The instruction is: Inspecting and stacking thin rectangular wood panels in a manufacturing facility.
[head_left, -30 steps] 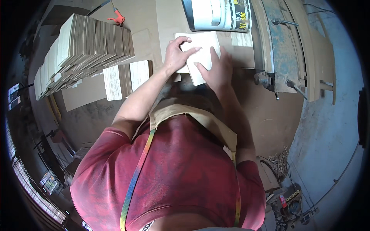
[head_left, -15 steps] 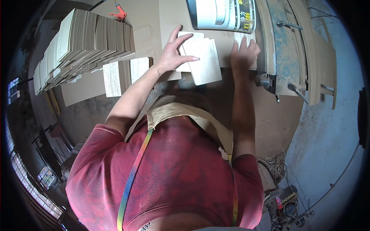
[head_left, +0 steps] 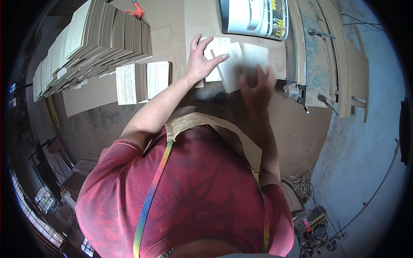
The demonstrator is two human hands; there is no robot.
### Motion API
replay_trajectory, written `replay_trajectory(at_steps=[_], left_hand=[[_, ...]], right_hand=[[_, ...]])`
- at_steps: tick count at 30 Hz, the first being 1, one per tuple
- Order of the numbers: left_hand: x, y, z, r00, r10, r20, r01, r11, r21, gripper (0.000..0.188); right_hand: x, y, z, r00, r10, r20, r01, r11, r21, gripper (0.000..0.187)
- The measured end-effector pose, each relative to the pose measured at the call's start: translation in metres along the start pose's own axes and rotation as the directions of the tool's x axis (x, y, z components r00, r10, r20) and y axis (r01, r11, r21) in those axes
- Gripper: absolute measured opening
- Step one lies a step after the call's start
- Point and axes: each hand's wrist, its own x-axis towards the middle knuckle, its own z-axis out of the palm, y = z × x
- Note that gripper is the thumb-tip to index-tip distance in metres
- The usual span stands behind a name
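Observation:
Several thin, pale wooden boards [head_left: 232, 71] lie overlapped in front of me, the upper ones tilted. My left hand [head_left: 203, 61] is at their left side. Its thumb presses on the upper boards, and its fingers rest at the far left corner of the lower ones. Another pale board [head_left: 256, 53] lies at the right of this group, partly smeared by motion. My right hand [head_left: 258, 88] is blurred at that board's near edge. Whether its fingers grip the board cannot be made out.
A white tub [head_left: 254, 19] stands just beyond the boards. Long stacks of boards [head_left: 99, 34] fill the left, with two smaller board stacks [head_left: 129, 84] nearer me. A red air blow gun [head_left: 137, 10] lies behind. A worn blue machine [head_left: 317, 51] borders the right.
My right hand has moved left and toward me from beside the tub. The board on the right now lies against the overlapped boards. My left hand has shifted slightly right, thumb still on them.

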Motion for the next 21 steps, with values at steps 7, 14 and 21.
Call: replay_trajectory(at_steps=[7, 14, 21], left_hand=[[0.008, 0.005, -0.023, 0.980, 0.010, 0.197, -0.009, 1.000, -0.006, 0.061], [0.019, 0.006, -0.004, 0.993, -0.116, -0.013, 0.116, 0.993, -0.026, 0.046], [0.007, 0.006, 0.006, 0.997, -0.061, -0.044, 0.060, 0.998, -0.015, 0.042]], right_hand=[[0.040, 0.092, 0.046, 0.985, -0.002, -0.173, -0.055, 0.945, -0.324, 0.050], [0.049, 0.021, 0.053, 0.994, 0.053, 0.092, -0.053, 0.999, -0.001, 0.064], [-0.009, -0.018, 0.012, 0.999, 0.020, -0.029, -0.021, 0.999, -0.035, 0.066]])
